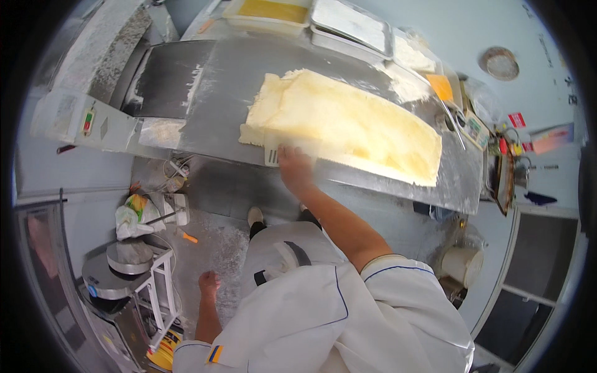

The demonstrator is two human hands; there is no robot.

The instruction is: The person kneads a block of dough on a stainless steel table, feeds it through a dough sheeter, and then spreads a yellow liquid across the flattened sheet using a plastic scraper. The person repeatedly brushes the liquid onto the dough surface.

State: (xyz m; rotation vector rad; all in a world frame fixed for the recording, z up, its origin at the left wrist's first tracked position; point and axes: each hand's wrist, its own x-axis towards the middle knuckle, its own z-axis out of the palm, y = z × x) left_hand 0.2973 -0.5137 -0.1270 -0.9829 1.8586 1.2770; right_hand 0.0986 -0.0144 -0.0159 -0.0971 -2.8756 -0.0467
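Observation:
A long sheet of pale yellow dough (354,121) lies on the metal worktable (224,93), its left end ragged and partly folded or layered. My right hand (295,165) grips a pale slotted plastic scraper (271,156) at the dough's near left edge, by the table's front edge. The scraper's far part is blurred over the dough. My left hand (210,282) hangs low beside my body at the lower left, away from the table, with its fingers curled; I cannot tell whether it holds anything.
A machine with a dark belt (163,79) adjoins the table's left. Along the back stand a tub of yellow contents (270,23), a metal tray (350,46) and a bin of flour (415,56). An orange scraper (440,87) and a metal rod (451,121) lie at the right.

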